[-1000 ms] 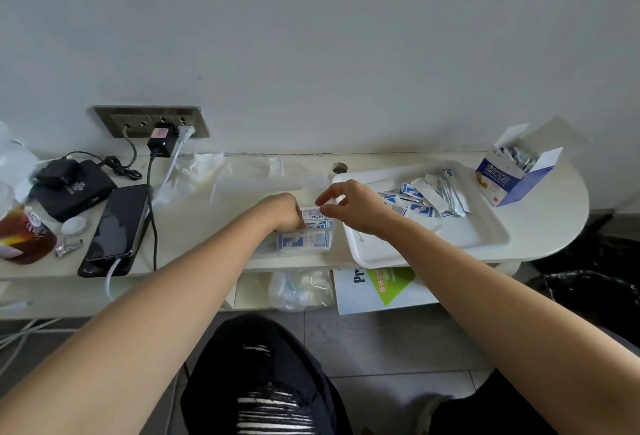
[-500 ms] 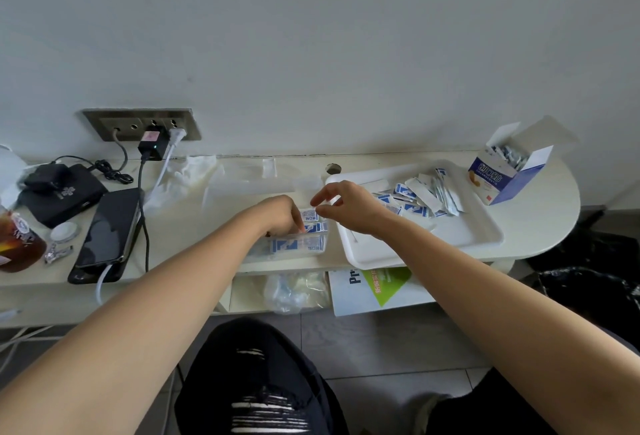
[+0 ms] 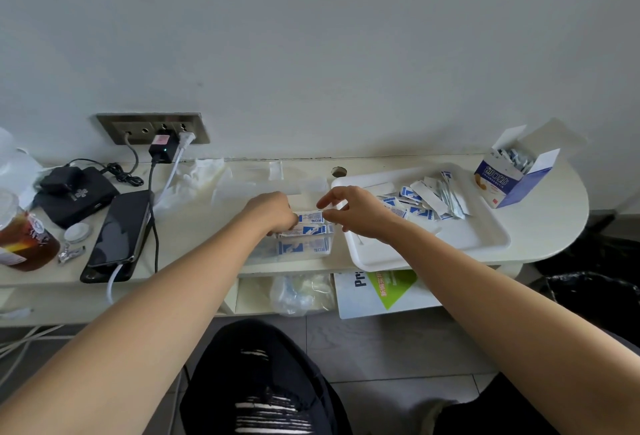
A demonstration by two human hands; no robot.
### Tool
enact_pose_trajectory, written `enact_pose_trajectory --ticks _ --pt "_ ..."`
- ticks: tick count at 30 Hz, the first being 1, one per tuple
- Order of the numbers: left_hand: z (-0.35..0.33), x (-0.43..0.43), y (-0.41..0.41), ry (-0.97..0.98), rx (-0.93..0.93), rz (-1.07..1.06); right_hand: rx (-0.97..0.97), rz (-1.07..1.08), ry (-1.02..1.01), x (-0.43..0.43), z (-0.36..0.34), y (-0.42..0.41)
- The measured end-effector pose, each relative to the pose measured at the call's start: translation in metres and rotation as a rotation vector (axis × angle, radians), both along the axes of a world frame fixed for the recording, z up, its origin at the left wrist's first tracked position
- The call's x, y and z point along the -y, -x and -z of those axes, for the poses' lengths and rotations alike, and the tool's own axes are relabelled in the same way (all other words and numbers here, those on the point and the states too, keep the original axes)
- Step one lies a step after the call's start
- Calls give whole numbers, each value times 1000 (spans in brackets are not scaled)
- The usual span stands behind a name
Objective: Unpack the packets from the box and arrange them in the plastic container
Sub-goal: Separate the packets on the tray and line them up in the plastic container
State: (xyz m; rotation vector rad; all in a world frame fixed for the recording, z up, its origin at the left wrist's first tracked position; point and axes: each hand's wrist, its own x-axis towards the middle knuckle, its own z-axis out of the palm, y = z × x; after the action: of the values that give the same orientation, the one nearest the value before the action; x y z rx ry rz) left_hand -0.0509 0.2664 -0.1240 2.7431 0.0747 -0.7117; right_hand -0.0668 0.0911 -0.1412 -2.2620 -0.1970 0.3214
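A clear plastic container (image 3: 304, 251) sits at the shelf's front edge with blue-and-white packets stacked inside. Above it, a single packet (image 3: 310, 217) is held between both hands: my left hand (image 3: 273, 212) grips its left end and my right hand (image 3: 356, 211) pinches its right end. A white tray (image 3: 460, 240) to the right carries a loose pile of packets (image 3: 427, 200). The open blue-and-white box (image 3: 509, 176) stands at the far right with more packets showing inside.
At the left of the shelf lie a black phone (image 3: 119, 230) on its cable, a black device (image 3: 74, 194), a jar of brown liquid (image 3: 20, 237) and a wall socket (image 3: 152, 128) with plugs. Clear plastic wrap (image 3: 207, 178) lies behind the container.
The hands stayed over the container. A packet now shows lifted between both hands, and the view has shifted slightly.
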Motion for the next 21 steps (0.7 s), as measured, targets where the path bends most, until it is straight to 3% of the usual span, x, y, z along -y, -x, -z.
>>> enact_pose_trajectory --ticks 3,7,12,16,19,21 --pt "2 1 5 39 -105 -26 -2 -6 9 -1 0 1" --pt "8 -1 7 77 -41 -84 -10 -11 4 0 -1 2" --pt "7 -2 9 200 -106 -146 -29 1 -23 -1 -2 3" --pt "-5 -3 8 19 178 -9 -55 18 -166 6 -7 5" --pt "-15 12 7 155 444 -38 -26 104 -264 24 -11 5" --pt "-24 31 9 287 562 -28 10 172 -221 45 -11 4"
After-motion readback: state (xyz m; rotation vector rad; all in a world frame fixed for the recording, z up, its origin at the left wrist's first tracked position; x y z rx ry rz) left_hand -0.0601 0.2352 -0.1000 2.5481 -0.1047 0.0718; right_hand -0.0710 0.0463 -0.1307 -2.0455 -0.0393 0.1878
